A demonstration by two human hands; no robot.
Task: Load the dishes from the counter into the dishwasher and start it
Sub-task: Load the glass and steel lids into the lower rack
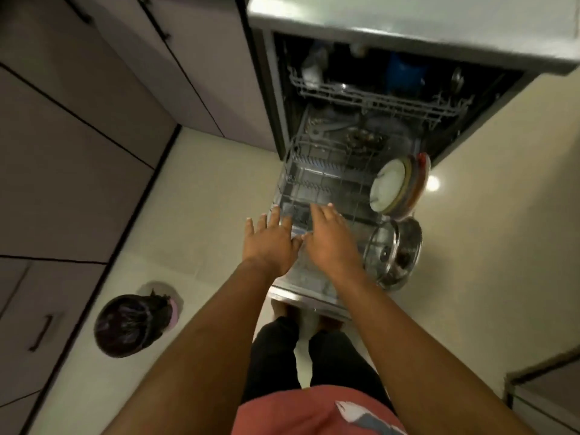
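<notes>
Beside the grey cabinets point(78, 127), on the pale floor, stands a round bin point(131, 324) lined with a black bag. The left hand point(271, 238) and the right hand point(329, 240) are spread flat with straight fingers, holding nothing, over the near edge of the wire lower rack point(314, 183). Round plates point(389, 186) stand upright at its right side, with a shiny steel pot point(408, 243) nearer

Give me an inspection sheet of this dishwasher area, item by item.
Surface: pale floor.
Job's things: lower rack pulled out; plates standing at its right side; steel pot nearer the person; upper rack holds blurred items.
Clutter: lined bin on the floor, left.
Grippers: left hand and right hand open, over the lower rack's near end.
Cables: nothing seen.
Surroundings: cabinets at left; counter above.
</notes>
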